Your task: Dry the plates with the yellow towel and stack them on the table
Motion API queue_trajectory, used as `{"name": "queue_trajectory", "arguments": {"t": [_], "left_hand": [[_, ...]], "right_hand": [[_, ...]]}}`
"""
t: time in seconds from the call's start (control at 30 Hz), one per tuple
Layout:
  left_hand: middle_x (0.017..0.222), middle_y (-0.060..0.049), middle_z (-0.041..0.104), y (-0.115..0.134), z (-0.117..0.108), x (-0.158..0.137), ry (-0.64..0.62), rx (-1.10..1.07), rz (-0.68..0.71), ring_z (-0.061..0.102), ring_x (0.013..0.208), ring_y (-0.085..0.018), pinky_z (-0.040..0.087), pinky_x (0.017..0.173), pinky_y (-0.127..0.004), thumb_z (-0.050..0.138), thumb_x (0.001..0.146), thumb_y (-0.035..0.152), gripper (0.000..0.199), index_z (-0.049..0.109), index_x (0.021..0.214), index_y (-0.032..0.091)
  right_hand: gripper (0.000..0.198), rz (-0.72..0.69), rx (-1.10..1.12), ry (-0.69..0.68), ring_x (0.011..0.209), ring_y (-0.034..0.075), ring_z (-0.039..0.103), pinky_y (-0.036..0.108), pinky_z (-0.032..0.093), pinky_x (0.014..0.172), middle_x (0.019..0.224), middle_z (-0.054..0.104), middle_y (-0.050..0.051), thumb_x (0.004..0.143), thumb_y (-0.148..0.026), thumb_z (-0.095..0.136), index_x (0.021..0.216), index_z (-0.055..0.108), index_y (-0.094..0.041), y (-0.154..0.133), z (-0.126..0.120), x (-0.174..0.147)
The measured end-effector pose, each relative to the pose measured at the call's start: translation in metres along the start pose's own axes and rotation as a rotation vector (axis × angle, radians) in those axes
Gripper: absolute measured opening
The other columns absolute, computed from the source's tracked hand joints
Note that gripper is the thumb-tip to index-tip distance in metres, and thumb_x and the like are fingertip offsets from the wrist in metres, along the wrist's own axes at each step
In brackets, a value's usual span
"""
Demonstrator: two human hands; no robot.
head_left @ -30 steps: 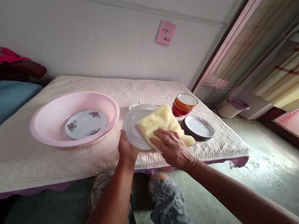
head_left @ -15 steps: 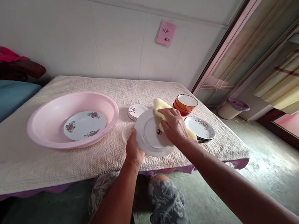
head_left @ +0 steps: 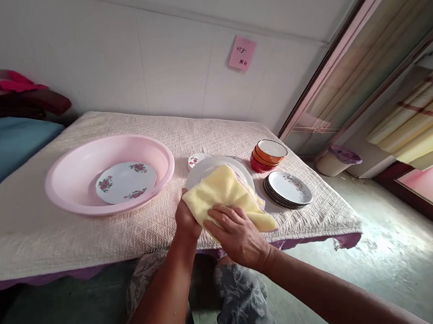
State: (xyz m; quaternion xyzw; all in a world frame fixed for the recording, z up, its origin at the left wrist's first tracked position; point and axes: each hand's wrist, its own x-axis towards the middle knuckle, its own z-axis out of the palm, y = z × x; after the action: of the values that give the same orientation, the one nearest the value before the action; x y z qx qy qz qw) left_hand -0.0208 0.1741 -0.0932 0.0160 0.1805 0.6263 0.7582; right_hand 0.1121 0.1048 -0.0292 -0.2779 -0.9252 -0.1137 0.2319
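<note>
My left hand (head_left: 187,218) grips the left edge of a white plate (head_left: 198,173), whose plain underside faces up. Spread over most of that plate is a yellow cloth (head_left: 221,188). My right hand (head_left: 242,238) presses the cloth against the plate's near part, fingers bent on the fabric. Just behind the plate, partly covered by it, are small saucers (head_left: 195,159) with red flowers. To the right sits a stack of dark-rimmed plates (head_left: 290,188), with orange and red bowls (head_left: 269,154) stacked behind it.
A large pink basin (head_left: 61,181) on the left holds a flowered plate (head_left: 126,182). Everything rests on a bed-like surface with a cream quilted cover (head_left: 99,235). A white wall with a pink note (head_left: 241,53) rises behind. A bin (head_left: 333,159) stands on the floor at right.
My right hand has moved from the plate's far right part toward its near edge, drawing the cloth across. The cloth now covers most of the plate. My left hand keeps its hold.
</note>
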Motion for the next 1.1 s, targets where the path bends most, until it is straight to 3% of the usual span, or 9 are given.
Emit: {"name": "queue_trajectory", "arguments": {"t": [0.2,0.4,0.6,0.77,1.1], "left_hand": [[0.104,-0.016,0.073,0.000,0.008,-0.006,0.074,-0.009,0.013,0.065,0.108,-0.029,0.048,0.099,-0.042,0.041,0.096,0.044,0.051,0.059,0.123,0.005],[0.107,-0.016,0.073,-0.004,0.013,-0.009,0.095,0.005,0.037,0.064,0.111,-0.027,0.046,0.102,-0.040,0.045,0.096,0.036,0.044,0.060,0.124,0.007],[0.106,-0.014,0.073,-0.005,0.019,-0.011,0.089,0.032,0.027,0.064,0.112,-0.026,0.046,0.102,-0.039,0.046,0.095,0.032,0.037,0.063,0.118,0.009],[0.103,-0.014,0.073,-0.009,0.019,-0.010,0.119,0.081,0.087,0.064,0.111,-0.027,0.049,0.100,-0.038,0.060,0.087,0.028,0.027,0.067,0.105,0.010],[0.105,-0.010,0.073,-0.019,0.020,-0.007,0.004,0.017,0.053,0.066,0.105,-0.021,0.053,0.092,-0.031,0.057,0.089,0.024,0.028,0.065,0.113,0.012]], "right_hand": [[0.029,-0.075,-0.222,0.035,0.126,0.027,0.049,0.043,0.040,0.102,0.126,0.061,0.012,0.091,-0.017,0.053,0.118,0.064,-0.020,0.036,-0.009,-0.039],[0.038,-0.056,-0.258,0.044,0.127,0.027,0.048,0.046,0.041,0.101,0.130,0.058,0.011,0.089,-0.013,0.054,0.124,0.061,-0.026,0.061,-0.009,-0.051],[0.035,-0.054,-0.316,0.090,0.119,0.027,0.052,0.044,0.045,0.093,0.122,0.061,0.013,0.087,-0.011,0.054,0.119,0.063,-0.023,0.062,-0.014,-0.049],[0.044,-0.038,-0.304,0.133,0.110,0.025,0.056,0.040,0.047,0.084,0.118,0.064,0.011,0.086,-0.008,0.052,0.126,0.059,-0.025,0.057,-0.028,-0.042],[0.054,-0.022,-0.341,0.132,0.101,0.024,0.059,0.039,0.049,0.077,0.112,0.067,0.009,0.087,-0.010,0.049,0.137,0.049,-0.030,0.067,-0.057,-0.038]]}}
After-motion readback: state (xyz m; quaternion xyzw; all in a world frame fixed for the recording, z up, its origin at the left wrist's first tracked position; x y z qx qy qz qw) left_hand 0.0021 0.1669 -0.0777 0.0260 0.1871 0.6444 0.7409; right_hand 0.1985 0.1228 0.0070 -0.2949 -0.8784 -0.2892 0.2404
